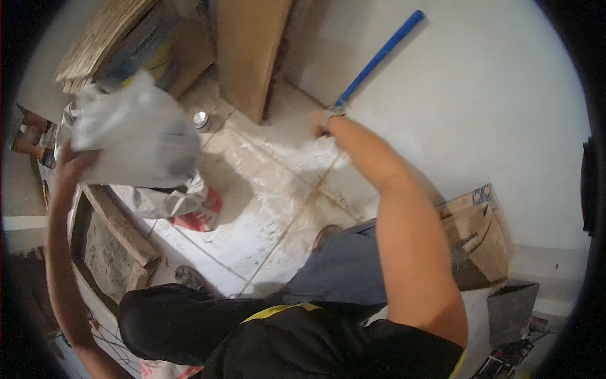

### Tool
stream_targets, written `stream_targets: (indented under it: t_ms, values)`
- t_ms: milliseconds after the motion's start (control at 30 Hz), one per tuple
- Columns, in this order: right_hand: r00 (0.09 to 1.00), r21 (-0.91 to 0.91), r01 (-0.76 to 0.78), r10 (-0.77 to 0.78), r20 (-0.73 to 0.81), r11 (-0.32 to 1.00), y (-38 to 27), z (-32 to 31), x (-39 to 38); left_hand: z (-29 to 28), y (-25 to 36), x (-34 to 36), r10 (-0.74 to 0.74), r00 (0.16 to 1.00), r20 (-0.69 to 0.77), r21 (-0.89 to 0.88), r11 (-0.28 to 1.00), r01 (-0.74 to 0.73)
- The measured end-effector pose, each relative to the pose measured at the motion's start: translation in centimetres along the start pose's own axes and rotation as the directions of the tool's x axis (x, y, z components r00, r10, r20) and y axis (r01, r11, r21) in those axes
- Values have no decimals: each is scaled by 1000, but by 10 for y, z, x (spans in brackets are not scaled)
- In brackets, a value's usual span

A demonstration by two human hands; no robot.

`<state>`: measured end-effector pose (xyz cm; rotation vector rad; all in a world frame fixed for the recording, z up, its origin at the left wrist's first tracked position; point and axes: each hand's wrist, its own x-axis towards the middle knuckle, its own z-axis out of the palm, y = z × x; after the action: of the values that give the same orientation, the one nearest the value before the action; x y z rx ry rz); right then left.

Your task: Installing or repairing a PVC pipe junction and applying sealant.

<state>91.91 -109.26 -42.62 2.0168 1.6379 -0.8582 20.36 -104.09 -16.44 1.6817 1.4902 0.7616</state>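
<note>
My left hand (79,161) grips a large, crumpled white plastic bag (136,136) at the upper left, held above a pale sack (154,194) with a red lower part. My right hand (322,124) is at the lower end of a long blue bar (379,60) by the white wall; its fingers look curled, but what they hold is hidden behind the hand and wrist. A small metal can (201,118) stands on the dusty tiled floor (252,234) between my hands.
Brown boards (243,57) and stacked sheets (101,38) lean at the back. A wooden trough (113,243) with grey material lies left. Cardboard (473,246) and a grey metal piece (511,309) sit by the wall (492,95) at right. Cables run at lower left.
</note>
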Motion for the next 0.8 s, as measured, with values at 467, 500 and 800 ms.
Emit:
stream_targets:
  t_ms: [467, 500, 800]
  values:
    - [904, 90, 422, -426, 23, 902, -150, -22, 22, 281, 32, 49, -139, 758, 637, 593, 717, -366]
    - [819, 179, 549, -483, -310, 817, -152, -22, 21, 279, 54, 53, -120, 789, 602, 599, 722, -347]
    - [567, -337, 663, -743, -356, 668, -233, 25, -55, 317, 1, 116, 140, 586, 798, 430, 549, -717]
